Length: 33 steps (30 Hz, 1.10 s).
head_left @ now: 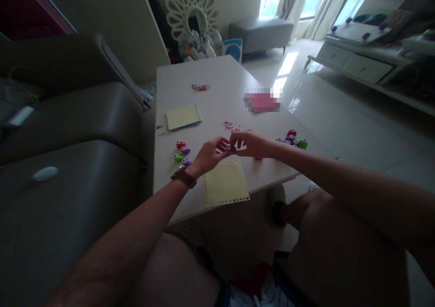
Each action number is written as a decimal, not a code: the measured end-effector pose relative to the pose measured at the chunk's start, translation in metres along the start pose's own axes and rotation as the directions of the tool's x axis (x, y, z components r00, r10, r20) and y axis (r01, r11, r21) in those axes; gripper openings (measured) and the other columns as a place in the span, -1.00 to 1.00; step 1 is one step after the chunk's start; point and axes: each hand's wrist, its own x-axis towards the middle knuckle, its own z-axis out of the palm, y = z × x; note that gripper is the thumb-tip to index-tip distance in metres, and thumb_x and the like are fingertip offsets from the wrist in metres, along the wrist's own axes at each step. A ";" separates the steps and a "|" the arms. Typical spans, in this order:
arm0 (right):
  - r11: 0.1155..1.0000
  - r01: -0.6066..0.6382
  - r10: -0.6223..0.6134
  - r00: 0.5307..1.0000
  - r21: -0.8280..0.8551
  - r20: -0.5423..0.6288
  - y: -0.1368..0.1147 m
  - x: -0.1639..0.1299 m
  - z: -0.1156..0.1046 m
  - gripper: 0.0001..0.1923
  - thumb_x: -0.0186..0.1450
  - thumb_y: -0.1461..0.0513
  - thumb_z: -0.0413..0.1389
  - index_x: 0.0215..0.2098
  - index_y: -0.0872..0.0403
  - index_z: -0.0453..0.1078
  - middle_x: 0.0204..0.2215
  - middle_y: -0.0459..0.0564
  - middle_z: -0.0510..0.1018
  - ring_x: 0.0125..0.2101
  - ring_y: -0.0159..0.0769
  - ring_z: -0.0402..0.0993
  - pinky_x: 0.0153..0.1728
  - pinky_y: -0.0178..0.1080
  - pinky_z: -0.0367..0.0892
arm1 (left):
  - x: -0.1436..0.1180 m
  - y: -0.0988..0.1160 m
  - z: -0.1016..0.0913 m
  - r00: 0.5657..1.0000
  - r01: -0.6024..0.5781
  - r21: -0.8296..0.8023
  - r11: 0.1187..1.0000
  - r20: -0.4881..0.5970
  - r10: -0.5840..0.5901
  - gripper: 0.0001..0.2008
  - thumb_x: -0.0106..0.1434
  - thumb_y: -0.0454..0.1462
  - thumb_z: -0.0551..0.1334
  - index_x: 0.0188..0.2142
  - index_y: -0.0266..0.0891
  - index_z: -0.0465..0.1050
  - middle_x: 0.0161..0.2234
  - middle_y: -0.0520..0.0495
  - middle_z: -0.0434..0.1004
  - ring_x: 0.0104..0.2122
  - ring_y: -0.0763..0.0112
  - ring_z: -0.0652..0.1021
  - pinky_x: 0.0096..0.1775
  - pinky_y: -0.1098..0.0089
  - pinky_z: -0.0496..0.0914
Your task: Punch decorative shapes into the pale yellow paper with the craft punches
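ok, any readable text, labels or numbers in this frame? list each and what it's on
None can be read.
Pink item on the table: blurred out, unreadable.
Blue box by the wall: a round mark, no legible letters.
Yellow sheet and paper stack: no print visible.

A pink thing (263, 101) on the table is blurred (pixelated, unreadable).

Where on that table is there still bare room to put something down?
Bare table lies between the yellow paper stack and the pink patch. It is crowded around both hands, the small punches and the punched yellow sheet.
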 end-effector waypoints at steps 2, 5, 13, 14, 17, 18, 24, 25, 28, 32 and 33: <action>1.000 0.010 -0.010 1.000 -0.001 -0.016 0.001 0.000 0.000 -0.76 0.16 0.29 0.21 -0.17 0.11 0.42 -0.30 -0.02 0.57 -0.34 -0.37 0.45 -0.33 -0.30 0.29 | 0.001 -0.001 -0.008 1.000 0.018 0.064 0.998 0.003 -0.018 -0.69 0.26 -0.13 0.36 -0.09 -0.26 0.52 -0.21 -0.14 0.63 -0.27 0.37 0.60 -0.25 0.40 0.47; 1.000 0.002 -0.002 0.999 -0.007 -0.035 0.002 0.001 -0.001 -0.75 0.17 0.31 0.20 -0.16 0.12 0.42 -0.26 0.01 0.56 -0.34 -0.37 0.45 -0.32 -0.29 0.31 | 0.000 -0.007 -0.024 0.996 0.090 0.241 0.966 -0.020 -0.088 -0.73 0.26 -0.15 0.34 -0.12 -0.25 0.57 -0.22 -0.14 0.65 -0.30 0.37 0.60 -0.25 0.38 0.45; 0.999 0.000 0.002 0.999 -0.041 0.036 0.003 0.001 -0.002 -0.83 0.17 0.36 0.17 -0.24 0.13 0.44 -0.32 0.00 0.55 -0.34 -0.36 0.46 -0.31 -0.30 0.31 | -0.005 -0.028 -0.065 0.922 0.358 0.536 0.765 -0.074 -0.380 -0.73 0.20 -0.15 0.35 -0.19 -0.28 0.61 -0.25 -0.17 0.66 -0.29 0.29 0.60 -0.28 0.35 0.40; 0.999 0.003 -0.001 0.999 -0.046 0.044 0.003 0.001 -0.002 -0.84 0.17 0.37 0.17 -0.25 0.12 0.45 -0.33 0.00 0.55 -0.35 -0.36 0.46 -0.31 -0.30 0.30 | -0.005 -0.030 -0.067 0.912 0.375 0.550 0.746 -0.074 -0.404 -0.74 0.19 -0.15 0.35 -0.20 -0.28 0.62 -0.25 -0.16 0.66 -0.30 0.28 0.60 -0.29 0.35 0.39; 0.999 0.011 -0.008 0.998 -0.050 0.056 0.003 0.000 -0.003 -0.85 0.18 0.37 0.16 -0.26 0.12 0.45 -0.33 0.00 0.56 -0.36 -0.37 0.46 -0.32 -0.31 0.30 | -0.007 -0.036 -0.073 0.899 0.389 0.583 0.713 -0.072 -0.432 -0.75 0.14 -0.18 0.35 -0.22 -0.27 0.62 -0.27 -0.16 0.65 -0.31 0.28 0.60 -0.32 0.36 0.39; 0.999 0.011 -0.008 0.998 -0.049 0.060 0.003 0.000 -0.003 -0.86 0.18 0.37 0.16 -0.26 0.12 0.45 -0.33 0.00 0.56 -0.35 -0.37 0.46 -0.32 -0.31 0.30 | -0.007 -0.038 -0.074 0.899 0.385 0.595 0.706 -0.070 -0.431 -0.76 0.13 -0.19 0.35 -0.23 -0.27 0.62 -0.27 -0.16 0.65 -0.32 0.27 0.60 -0.33 0.37 0.39; 0.999 -0.016 0.020 0.995 -0.043 0.093 -0.001 -0.001 -0.006 -0.88 0.19 0.38 0.14 -0.28 0.12 0.44 -0.34 -0.01 0.56 -0.34 -0.37 0.47 -0.31 -0.31 0.30 | -0.007 -0.042 -0.078 0.885 0.379 0.646 0.663 -0.043 -0.463 -0.76 0.06 -0.24 0.33 -0.27 -0.29 0.62 -0.27 -0.16 0.65 -0.30 0.23 0.60 -0.31 0.36 0.40; 0.999 -0.024 0.029 0.995 -0.048 0.097 -0.002 -0.001 -0.006 -0.88 0.19 0.38 0.14 -0.29 0.13 0.44 -0.34 0.00 0.56 -0.34 -0.37 0.47 -0.31 -0.31 0.30 | -0.007 -0.041 -0.079 0.883 0.378 0.652 0.657 -0.039 -0.469 -0.76 0.06 -0.24 0.33 -0.27 -0.29 0.62 -0.27 -0.16 0.65 -0.29 0.22 0.60 -0.30 0.35 0.40; 0.994 -0.064 0.070 0.996 -0.086 0.063 -0.004 -0.002 -0.008 -0.88 0.18 0.37 0.14 -0.30 0.12 0.45 -0.35 0.00 0.55 -0.35 -0.35 0.46 -0.32 -0.30 0.29 | -0.008 -0.040 -0.080 0.881 0.372 0.661 0.652 -0.029 -0.473 -0.77 0.05 -0.25 0.33 -0.27 -0.27 0.61 -0.25 -0.16 0.64 -0.27 0.21 0.60 -0.28 0.34 0.41; 0.980 -0.164 0.155 0.984 -0.113 -0.085 -0.002 -0.001 -0.012 -0.89 0.17 0.34 0.15 -0.31 0.09 0.45 -0.32 -0.02 0.56 -0.38 -0.36 0.42 -0.33 -0.27 0.27 | -0.009 -0.039 -0.080 0.878 0.377 0.646 0.664 -0.022 -0.477 -0.73 0.05 -0.28 0.31 -0.20 -0.26 0.59 -0.22 -0.16 0.64 -0.26 0.24 0.60 -0.27 0.36 0.42; 0.975 -0.195 0.183 0.976 -0.109 -0.116 -0.002 -0.001 -0.013 -0.89 0.17 0.33 0.14 -0.31 0.08 0.45 -0.31 -0.02 0.56 -0.39 -0.36 0.41 -0.33 -0.27 0.27 | -0.009 -0.039 -0.079 0.880 0.376 0.644 0.666 -0.023 -0.475 -0.70 0.05 -0.28 0.31 -0.17 -0.26 0.58 -0.21 -0.16 0.64 -0.26 0.25 0.60 -0.27 0.36 0.42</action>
